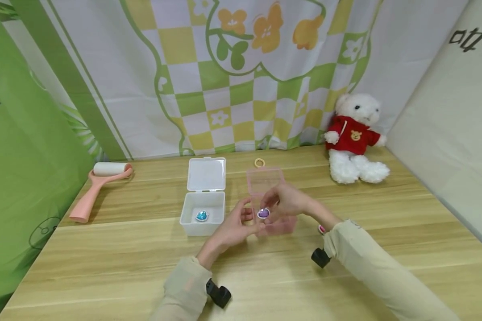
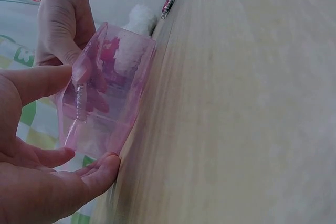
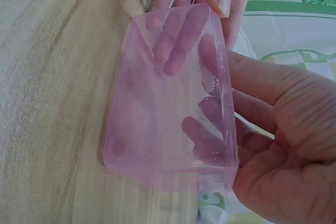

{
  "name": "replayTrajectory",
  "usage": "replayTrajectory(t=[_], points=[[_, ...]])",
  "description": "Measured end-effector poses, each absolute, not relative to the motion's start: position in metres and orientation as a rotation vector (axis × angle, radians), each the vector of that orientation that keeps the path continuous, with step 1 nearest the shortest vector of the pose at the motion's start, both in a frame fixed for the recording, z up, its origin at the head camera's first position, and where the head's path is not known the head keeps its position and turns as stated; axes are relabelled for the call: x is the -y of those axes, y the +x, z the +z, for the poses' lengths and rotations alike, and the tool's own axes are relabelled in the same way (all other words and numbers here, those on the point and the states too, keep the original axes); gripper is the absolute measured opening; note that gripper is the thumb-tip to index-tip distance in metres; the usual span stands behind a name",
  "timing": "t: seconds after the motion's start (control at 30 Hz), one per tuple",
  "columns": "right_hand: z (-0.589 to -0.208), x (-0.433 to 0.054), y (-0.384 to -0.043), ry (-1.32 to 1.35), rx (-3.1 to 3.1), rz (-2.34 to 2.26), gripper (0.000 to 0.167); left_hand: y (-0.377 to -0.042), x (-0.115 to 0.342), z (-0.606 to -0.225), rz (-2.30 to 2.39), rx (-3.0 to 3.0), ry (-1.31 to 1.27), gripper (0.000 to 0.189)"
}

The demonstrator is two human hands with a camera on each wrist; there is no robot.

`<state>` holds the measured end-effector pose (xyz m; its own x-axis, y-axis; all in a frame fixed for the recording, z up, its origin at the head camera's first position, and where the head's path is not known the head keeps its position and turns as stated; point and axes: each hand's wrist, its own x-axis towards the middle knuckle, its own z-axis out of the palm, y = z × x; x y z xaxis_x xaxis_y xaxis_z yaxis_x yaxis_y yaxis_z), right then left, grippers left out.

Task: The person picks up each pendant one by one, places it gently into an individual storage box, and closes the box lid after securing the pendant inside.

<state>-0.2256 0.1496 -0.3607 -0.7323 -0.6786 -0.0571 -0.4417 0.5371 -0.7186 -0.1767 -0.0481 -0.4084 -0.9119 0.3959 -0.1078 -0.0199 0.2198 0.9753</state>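
A clear pink lidded box stands on the table with its lid tipped back. My left hand holds the box at its left side, thumb at the front rim and fingers along the outer wall. Over the box opening, my right hand pinches a purple gem with a silvery beaded edge. In the right wrist view, the right fingers show through the pink wall. The left wrist view gives the gem edge-on, through the box.
Left of the pink box is an open white box holding a blue gem. A pinkish-red gem lies beside the right sleeve. Behind are a yellow ring and a white teddy bear; a pink-handled roller lies far left.
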Motion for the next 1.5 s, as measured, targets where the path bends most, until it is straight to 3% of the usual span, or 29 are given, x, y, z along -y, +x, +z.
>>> replayTrajectory(t=[0.97,1.5], points=[[-0.357,-0.152,-0.226,-0.939,-2.506,-0.868,0.022,-0.176,0.045,-0.400,1.719,-2.189,0.371,0.084],[-0.352,-0.165,-0.230,-0.885,-2.269,-1.279,0.033,-0.175,0.047,-0.405,1.722,-2.195,0.354,0.082]])
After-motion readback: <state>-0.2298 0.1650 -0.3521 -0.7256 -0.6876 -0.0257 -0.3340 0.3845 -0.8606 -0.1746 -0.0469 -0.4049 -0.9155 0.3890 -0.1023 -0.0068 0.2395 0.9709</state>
